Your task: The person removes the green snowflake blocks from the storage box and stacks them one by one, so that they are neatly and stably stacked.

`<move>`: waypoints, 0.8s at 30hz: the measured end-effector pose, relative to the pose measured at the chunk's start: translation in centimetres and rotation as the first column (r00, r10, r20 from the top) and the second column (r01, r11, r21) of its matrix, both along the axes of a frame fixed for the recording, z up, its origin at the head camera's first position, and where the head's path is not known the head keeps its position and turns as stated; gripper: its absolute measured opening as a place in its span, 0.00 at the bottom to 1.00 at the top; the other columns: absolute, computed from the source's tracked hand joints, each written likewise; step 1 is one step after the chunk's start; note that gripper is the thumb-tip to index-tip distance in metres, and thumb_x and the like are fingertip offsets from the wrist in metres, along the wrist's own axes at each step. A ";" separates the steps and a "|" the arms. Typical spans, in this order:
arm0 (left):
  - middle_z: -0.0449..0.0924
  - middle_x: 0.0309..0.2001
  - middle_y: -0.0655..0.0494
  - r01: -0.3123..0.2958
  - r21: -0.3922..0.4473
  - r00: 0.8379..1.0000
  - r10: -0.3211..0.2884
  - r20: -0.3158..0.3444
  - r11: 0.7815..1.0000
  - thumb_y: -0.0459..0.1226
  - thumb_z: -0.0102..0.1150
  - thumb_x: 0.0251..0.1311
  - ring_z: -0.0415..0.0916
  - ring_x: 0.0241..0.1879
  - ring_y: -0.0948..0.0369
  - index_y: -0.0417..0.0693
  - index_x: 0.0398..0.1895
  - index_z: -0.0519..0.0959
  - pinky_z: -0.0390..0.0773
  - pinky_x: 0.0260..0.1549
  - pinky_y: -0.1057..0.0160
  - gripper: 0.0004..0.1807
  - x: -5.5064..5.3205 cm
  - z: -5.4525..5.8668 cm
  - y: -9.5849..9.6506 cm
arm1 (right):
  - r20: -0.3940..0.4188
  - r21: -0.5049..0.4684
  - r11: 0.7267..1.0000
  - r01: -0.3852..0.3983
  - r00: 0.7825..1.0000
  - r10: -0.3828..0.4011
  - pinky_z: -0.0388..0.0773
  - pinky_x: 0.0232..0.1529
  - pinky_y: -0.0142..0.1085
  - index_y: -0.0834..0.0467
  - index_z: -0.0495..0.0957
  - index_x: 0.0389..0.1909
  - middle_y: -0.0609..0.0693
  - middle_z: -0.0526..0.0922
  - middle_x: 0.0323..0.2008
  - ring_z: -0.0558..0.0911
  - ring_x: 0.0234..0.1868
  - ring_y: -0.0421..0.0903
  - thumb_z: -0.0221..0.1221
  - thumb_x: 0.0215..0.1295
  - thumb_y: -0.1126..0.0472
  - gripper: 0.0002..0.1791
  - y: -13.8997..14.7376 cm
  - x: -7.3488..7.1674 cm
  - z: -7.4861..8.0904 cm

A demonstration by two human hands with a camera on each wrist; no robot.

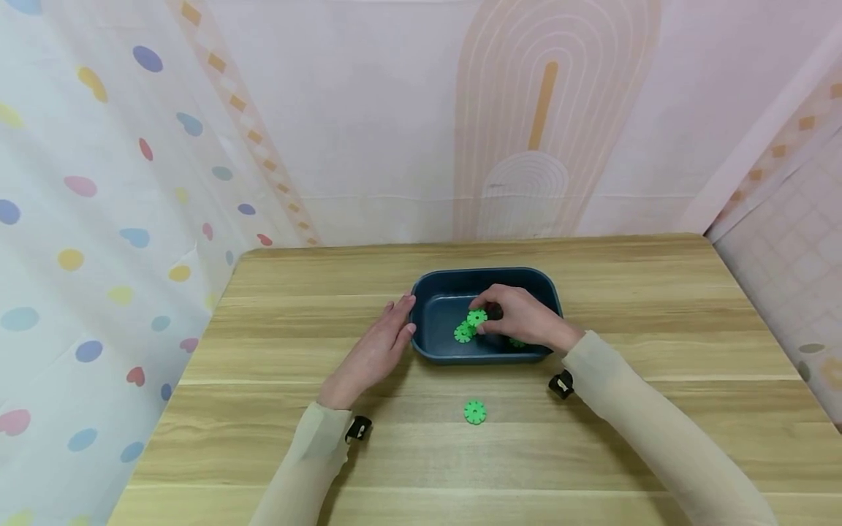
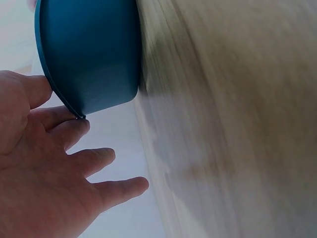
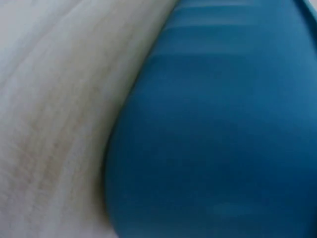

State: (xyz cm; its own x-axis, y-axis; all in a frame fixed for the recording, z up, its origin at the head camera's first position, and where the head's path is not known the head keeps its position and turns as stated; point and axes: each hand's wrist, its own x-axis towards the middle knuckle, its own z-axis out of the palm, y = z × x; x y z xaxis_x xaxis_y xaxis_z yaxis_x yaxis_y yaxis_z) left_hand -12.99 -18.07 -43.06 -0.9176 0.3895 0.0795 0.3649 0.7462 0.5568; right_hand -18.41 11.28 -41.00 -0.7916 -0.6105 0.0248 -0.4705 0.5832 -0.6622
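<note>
A dark blue oblong tray (image 1: 434,321) sits on the table. My left hand (image 1: 376,351) rests against its left end, fingers extended; in the left wrist view that hand (image 2: 54,148) touches the rim of the tray (image 2: 89,54) with the thumb and nearer fingers, the others spread straight. Over the tray's inside, my right hand (image 1: 522,314) pinches a green notched disc (image 1: 476,318) between thumb and fingers. Another green disc (image 1: 463,334) shows below it in the tray, and one more (image 1: 517,342) is partly hidden under the hand. The right wrist view shows only the tray's outer wall (image 3: 213,124).
A single green notched disc (image 1: 475,412) lies on the wooden table (image 1: 408,467) in front of the tray. Black wrist straps (image 1: 358,428) show at both sleeves. A patterned curtain (image 1: 368,131) hangs behind the table's far edge.
</note>
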 end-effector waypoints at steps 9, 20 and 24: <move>0.54 0.81 0.42 -0.015 -0.004 1.000 0.015 -0.020 1.000 0.42 0.45 0.82 0.51 0.78 0.38 0.37 0.80 0.60 0.57 0.74 0.41 0.30 0.0 0.2 0.0 | 0.010 -0.104 0.994 0.030 1.000 -0.029 0.81 0.53 0.48 0.57 0.84 0.56 0.48 0.83 0.50 0.80 0.49 0.47 0.72 0.65 0.59 0.19 0.6 1.4 0.9; 0.63 0.77 0.42 -0.022 -0.010 0.992 0.021 -0.126 1.000 0.40 0.52 0.79 0.61 0.75 0.42 0.38 0.73 0.72 0.63 0.72 0.43 0.25 -0.2 0.2 0.1 | 0.028 -0.167 0.985 0.046 0.999 -0.042 0.82 0.52 0.51 0.55 0.84 0.55 0.46 0.83 0.50 0.81 0.51 0.54 0.74 0.63 0.58 0.20 1.2 3.4 1.8; 0.64 0.77 0.43 -0.022 -0.001 0.993 0.022 -0.119 1.000 0.41 0.53 0.79 0.61 0.75 0.42 0.39 0.73 0.72 0.64 0.71 0.43 0.25 -0.3 0.3 -0.1 | -0.006 -0.174 0.984 0.029 1.000 -0.030 0.82 0.51 0.51 0.55 0.84 0.54 0.47 0.83 0.50 0.81 0.50 0.55 0.74 0.62 0.57 0.20 1.3 4.2 1.8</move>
State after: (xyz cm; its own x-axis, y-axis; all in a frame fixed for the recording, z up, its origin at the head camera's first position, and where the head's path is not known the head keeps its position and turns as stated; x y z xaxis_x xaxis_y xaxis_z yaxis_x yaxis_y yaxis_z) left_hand -13.24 -18.12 -42.79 -0.9100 0.3699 0.1874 0.4121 0.7561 0.5084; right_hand -14.23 12.63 -39.23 -0.8086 -0.5727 0.1349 -0.4607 0.4736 -0.7507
